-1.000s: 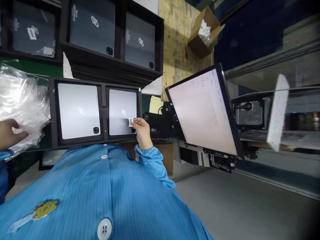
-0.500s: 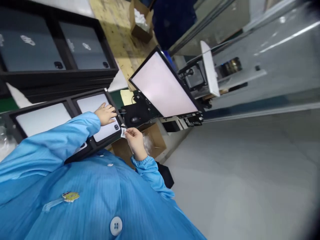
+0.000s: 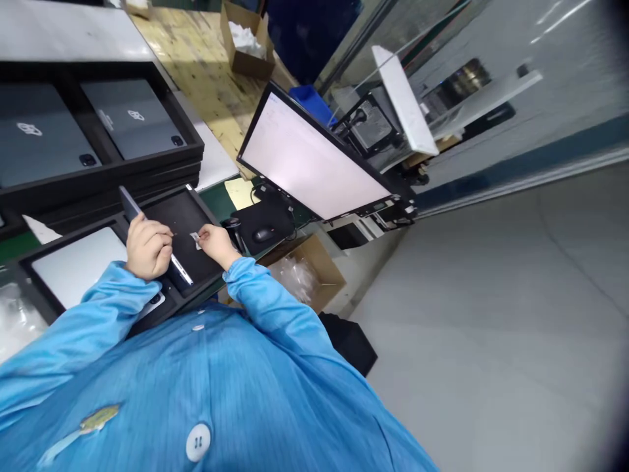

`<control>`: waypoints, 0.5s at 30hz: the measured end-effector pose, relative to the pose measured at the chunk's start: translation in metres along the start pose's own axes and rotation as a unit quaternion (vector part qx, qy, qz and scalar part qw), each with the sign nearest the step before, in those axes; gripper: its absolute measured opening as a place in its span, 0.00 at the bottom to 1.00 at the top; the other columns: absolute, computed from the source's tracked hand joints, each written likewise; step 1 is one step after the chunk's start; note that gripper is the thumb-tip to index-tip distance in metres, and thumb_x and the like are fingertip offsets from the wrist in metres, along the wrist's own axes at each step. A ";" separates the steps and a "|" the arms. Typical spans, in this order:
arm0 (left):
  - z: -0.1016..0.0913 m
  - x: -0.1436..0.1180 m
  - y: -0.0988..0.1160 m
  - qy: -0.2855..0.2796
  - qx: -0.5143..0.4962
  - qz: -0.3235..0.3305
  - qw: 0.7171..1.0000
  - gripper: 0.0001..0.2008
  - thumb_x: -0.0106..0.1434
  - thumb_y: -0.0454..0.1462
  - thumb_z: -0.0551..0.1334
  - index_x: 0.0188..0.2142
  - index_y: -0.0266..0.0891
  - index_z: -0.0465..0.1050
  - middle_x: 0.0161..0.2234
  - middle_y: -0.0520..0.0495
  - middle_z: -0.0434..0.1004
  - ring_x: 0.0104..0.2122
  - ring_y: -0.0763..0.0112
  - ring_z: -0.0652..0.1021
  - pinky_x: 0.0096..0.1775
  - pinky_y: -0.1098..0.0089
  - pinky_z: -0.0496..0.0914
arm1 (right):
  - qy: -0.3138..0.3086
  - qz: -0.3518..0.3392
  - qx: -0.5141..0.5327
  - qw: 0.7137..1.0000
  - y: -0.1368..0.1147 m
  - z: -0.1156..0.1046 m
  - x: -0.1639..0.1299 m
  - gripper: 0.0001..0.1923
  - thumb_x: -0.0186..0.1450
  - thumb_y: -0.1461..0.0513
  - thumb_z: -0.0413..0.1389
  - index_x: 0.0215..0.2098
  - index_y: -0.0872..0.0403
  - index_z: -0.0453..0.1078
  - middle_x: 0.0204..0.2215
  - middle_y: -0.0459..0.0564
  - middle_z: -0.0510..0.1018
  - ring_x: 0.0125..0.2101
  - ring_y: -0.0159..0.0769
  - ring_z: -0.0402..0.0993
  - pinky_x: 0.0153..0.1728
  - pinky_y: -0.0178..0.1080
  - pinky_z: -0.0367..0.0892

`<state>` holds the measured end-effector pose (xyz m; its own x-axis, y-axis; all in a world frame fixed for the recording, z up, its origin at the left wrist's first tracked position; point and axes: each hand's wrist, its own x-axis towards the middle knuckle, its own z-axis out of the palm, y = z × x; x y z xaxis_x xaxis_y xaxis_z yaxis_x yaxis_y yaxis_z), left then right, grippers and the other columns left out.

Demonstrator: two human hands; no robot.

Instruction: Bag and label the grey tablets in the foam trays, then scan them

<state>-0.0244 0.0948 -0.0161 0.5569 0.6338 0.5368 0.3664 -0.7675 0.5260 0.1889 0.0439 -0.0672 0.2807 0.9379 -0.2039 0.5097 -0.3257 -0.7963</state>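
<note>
Lifted from its tray now, a slim, rigid tablet is standing edge-up, left hand clamping its middle, right hand pinching a flimsy label beside it.

Both arms reach forward in blue sleeves, elbows bent. The left hand is curled in a closed grip, knuckles up. The right hand pinches thumb against fingertips, close beside it.
</note>
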 end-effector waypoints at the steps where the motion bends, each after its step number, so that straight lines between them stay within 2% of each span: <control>1: -0.004 -0.007 0.001 0.013 0.007 -0.017 1.000 0.16 0.60 0.47 0.52 0.24 0.44 0.69 0.34 0.42 0.80 0.43 0.57 0.79 0.71 0.47 0.52 | -0.012 -0.024 -0.040 0.999 -0.001 0.004 0.004 0.07 0.61 0.65 0.68 0.32 0.53 0.75 0.32 0.47 0.82 0.38 0.38 0.79 0.45 0.38 0.73; 4: -0.007 -0.015 0.009 -0.023 0.025 -0.085 0.996 0.18 0.61 0.51 0.51 0.26 0.43 0.70 0.40 0.41 0.82 0.50 0.55 0.79 0.72 0.49 0.50 | -0.021 -0.090 -0.109 0.990 -0.001 0.002 0.005 0.09 0.62 0.64 0.70 0.40 0.55 0.79 0.39 0.54 0.82 0.43 0.43 0.78 0.51 0.41 0.71; 6: 0.001 -0.014 0.019 -0.078 0.023 -0.099 0.992 0.23 0.64 0.53 0.51 0.36 0.40 0.76 0.52 0.39 0.81 0.62 0.53 0.73 0.73 0.48 0.49 | 0.000 -0.116 -0.108 0.987 0.003 -0.010 -0.001 0.14 0.65 0.62 0.68 0.49 0.55 0.79 0.43 0.56 0.81 0.46 0.44 0.78 0.54 0.42 0.70; 7: 0.007 -0.013 0.026 -0.109 0.019 -0.098 0.989 0.25 0.66 0.53 0.52 0.43 0.37 0.77 0.59 0.38 0.76 0.67 0.51 0.68 0.73 0.47 0.49 | 0.019 -0.123 -0.098 0.987 0.007 -0.019 -0.005 0.15 0.67 0.61 0.65 0.51 0.54 0.78 0.44 0.57 0.81 0.47 0.45 0.77 0.55 0.43 0.69; 8: 0.013 -0.014 0.033 -0.143 0.013 -0.097 0.985 0.27 0.67 0.53 0.52 0.50 0.35 0.76 0.65 0.36 0.70 0.71 0.50 0.62 0.73 0.47 0.50 | 0.041 -0.126 -0.084 0.988 0.011 -0.028 -0.009 0.14 0.69 0.60 0.63 0.52 0.54 0.78 0.45 0.57 0.80 0.48 0.45 0.76 0.56 0.44 0.69; 10: 0.023 -0.021 0.049 -0.227 -0.001 -0.104 0.968 0.29 0.69 0.49 0.52 0.58 0.32 0.73 0.70 0.33 0.63 0.73 0.48 0.58 0.71 0.46 0.56 | 0.087 -0.121 -0.054 0.987 0.022 -0.047 -0.016 0.12 0.72 0.59 0.57 0.51 0.54 0.78 0.45 0.58 0.80 0.50 0.46 0.75 0.58 0.46 0.68; 12: 0.022 -0.041 0.065 -0.301 -0.008 -0.125 0.945 0.26 0.70 0.46 0.50 0.58 0.34 0.74 0.69 0.33 0.64 0.71 0.47 0.62 0.69 0.45 0.60 | 0.114 -0.108 -0.029 0.987 0.035 -0.062 -0.022 0.13 0.72 0.58 0.55 0.49 0.55 0.78 0.46 0.59 0.80 0.51 0.47 0.75 0.59 0.48 0.68; 13: 0.017 -0.055 0.072 -0.307 0.000 -0.148 0.940 0.25 0.71 0.45 0.50 0.57 0.35 0.75 0.68 0.33 0.66 0.70 0.47 0.64 0.69 0.45 0.60 | 0.115 -0.101 -0.021 0.988 0.043 -0.066 -0.025 0.13 0.71 0.57 0.56 0.49 0.55 0.77 0.47 0.59 0.80 0.51 0.47 0.75 0.59 0.49 0.68; 14: 0.008 -0.073 0.080 -0.284 0.021 -0.184 0.941 0.24 0.71 0.45 0.50 0.57 0.36 0.75 0.67 0.33 0.68 0.69 0.47 0.65 0.69 0.44 0.60 | 0.108 -0.094 -0.017 0.989 0.051 -0.068 -0.029 0.15 0.70 0.56 0.58 0.50 0.55 0.77 0.48 0.60 0.79 0.52 0.48 0.75 0.60 0.50 0.68; 15: -0.003 -0.092 0.088 -0.233 0.056 -0.233 0.942 0.24 0.71 0.45 0.51 0.58 0.37 0.74 0.66 0.33 0.68 0.69 0.45 0.65 0.69 0.43 0.59 | 0.092 -0.088 -0.016 0.992 0.058 -0.068 -0.033 0.17 0.68 0.55 0.61 0.51 0.55 0.77 0.50 0.61 0.79 0.54 0.49 0.75 0.60 0.51 0.68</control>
<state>-0.0458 -0.0302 -0.0171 0.5739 0.8131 -0.0972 0.7138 -0.4386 0.5460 0.2650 -0.0138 -0.0680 0.3282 0.9435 0.0462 0.5882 -0.1659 -0.7915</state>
